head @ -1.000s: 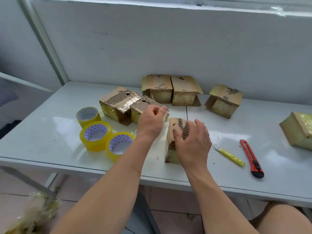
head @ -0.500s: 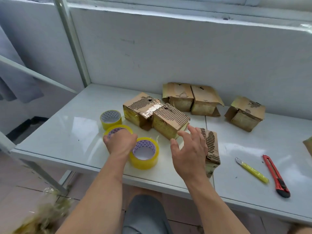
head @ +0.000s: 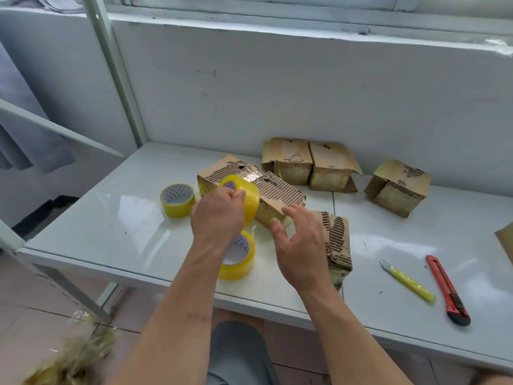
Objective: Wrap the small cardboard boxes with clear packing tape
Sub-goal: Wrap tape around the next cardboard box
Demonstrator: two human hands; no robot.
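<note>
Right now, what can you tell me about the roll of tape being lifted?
The lifted tape roll is a wide ring of yellowish, glossy clear tape on a white core printed with small purple triangles. It is tilted on edge above the table, in front of the torn cardboard boxes. The left hand holds it, fingers curled over its rim. The right hand hovers beside it, fingers spread, not touching.

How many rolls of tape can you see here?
3. One roll sits on the table's left side, one roll lies near the front edge under the left wrist, and the left hand holds one roll lifted. None looks hidden.
</note>
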